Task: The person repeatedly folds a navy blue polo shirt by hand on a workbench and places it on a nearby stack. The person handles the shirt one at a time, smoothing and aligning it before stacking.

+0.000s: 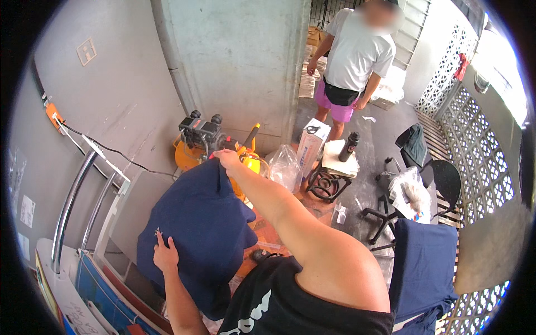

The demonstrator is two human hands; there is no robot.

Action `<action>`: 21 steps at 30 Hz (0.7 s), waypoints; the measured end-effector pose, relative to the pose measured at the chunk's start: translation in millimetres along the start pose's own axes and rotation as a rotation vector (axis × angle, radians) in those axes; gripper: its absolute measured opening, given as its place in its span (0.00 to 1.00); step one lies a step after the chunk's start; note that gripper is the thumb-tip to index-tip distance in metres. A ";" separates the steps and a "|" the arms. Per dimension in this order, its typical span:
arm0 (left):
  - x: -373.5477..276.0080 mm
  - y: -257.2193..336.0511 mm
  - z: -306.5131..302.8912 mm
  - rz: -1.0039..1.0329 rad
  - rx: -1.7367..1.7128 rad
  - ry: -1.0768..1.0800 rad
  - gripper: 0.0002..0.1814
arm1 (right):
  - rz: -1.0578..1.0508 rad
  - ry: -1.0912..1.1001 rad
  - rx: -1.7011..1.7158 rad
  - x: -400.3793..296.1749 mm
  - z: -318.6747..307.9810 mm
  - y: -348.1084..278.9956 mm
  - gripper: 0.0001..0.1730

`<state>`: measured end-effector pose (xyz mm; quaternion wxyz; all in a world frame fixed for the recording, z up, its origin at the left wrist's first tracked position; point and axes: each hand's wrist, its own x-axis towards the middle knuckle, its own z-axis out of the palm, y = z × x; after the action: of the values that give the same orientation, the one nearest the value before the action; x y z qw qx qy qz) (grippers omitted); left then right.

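A large piece of navy fabric (pixel 197 205) hangs in front of me, its lower folds reaching down near my black shirt. With my arm stretched out, my right hand (pixel 228 160) pinches the fabric's upper corner. My left hand (pixel 166 254) rests against the fabric's lower left part with fingers apart. Its index fingertip is beside a small pale mark (pixel 157 232) on the cloth; whether this is a hole, a stain or print I cannot tell.
Behind the fabric stand a yellow air compressor (pixel 197 138), a clear plastic bag (pixel 284 165) and a carton (pixel 312 144). Papers and a black bottle (pixel 349 146) top a stool. A person (pixel 356 54) stands beyond. Office chairs (pixel 383 213) and draped navy cloth (pixel 425 255) are right; chrome rails (pixel 73 205) left.
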<state>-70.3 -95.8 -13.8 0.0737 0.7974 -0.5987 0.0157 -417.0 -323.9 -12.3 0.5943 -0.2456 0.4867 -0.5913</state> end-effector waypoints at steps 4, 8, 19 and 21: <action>-0.8 -5.1 2.6 -0.016 0.002 0.013 0.31 | 0.253 -0.212 0.217 -30.4 -20.2 1.9 0.32; 3.2 11.3 -5.5 -0.011 -0.018 0.001 0.31 | 0.644 -0.402 -0.159 -88.1 -97.6 67.4 0.57; -10.4 11.4 -30.1 0.120 -0.278 0.111 0.34 | 0.895 -1.031 -0.901 -146.3 -227.1 206.1 0.33; -35.2 59.5 -53.6 0.124 -0.250 0.107 0.28 | 0.767 -0.906 -0.871 -168.6 -248.4 211.9 0.29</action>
<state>-133.7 -71.2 41.1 0.2028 0.7416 -0.6393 -0.0121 -505.4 -56.5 -248.4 0.7508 -0.4921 0.4359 0.0644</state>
